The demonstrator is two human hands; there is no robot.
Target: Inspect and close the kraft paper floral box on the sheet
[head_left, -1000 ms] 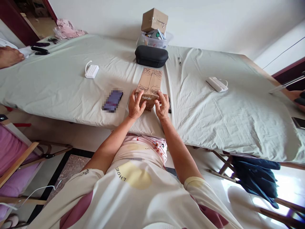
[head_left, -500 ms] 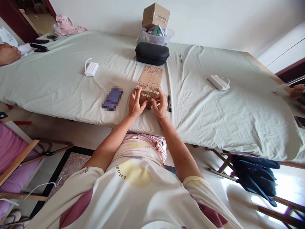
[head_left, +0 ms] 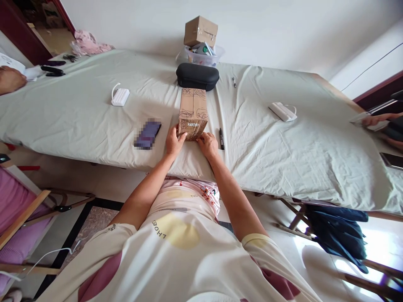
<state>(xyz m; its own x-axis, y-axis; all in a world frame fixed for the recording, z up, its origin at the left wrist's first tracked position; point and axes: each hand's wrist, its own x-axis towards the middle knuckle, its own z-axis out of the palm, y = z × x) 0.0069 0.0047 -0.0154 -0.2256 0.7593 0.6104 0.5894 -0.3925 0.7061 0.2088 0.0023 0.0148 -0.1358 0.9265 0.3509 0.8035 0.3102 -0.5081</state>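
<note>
A brown cardboard box (head_left: 193, 110) with black scribbled drawings stands on the cloth-covered table in front of me. My left hand (head_left: 175, 141) holds its near left side, the thumb on the front face and the other fingers partly hidden along the side. At the lower right front corner, my right hand (head_left: 208, 145) is closed, with its fingertips pinching the bottom edge. A black marker (head_left: 222, 139) lies just right of my right hand. Left of my left hand is a phone (head_left: 147, 134), its screen blurred out.
Behind the box sit a black zip case (head_left: 197, 76) and a plastic bin (head_left: 204, 58) carrying another carton (head_left: 200, 31). White corded devices lie left (head_left: 120, 97) and right (head_left: 282, 111). Other people's hands show at the far left (head_left: 11, 80) and right edges (head_left: 379, 120).
Both hands have moved from the box's upper front edge down to its lower front corners. The box has turned slightly, and more of its front face shows. The camera view has shifted a little.
</note>
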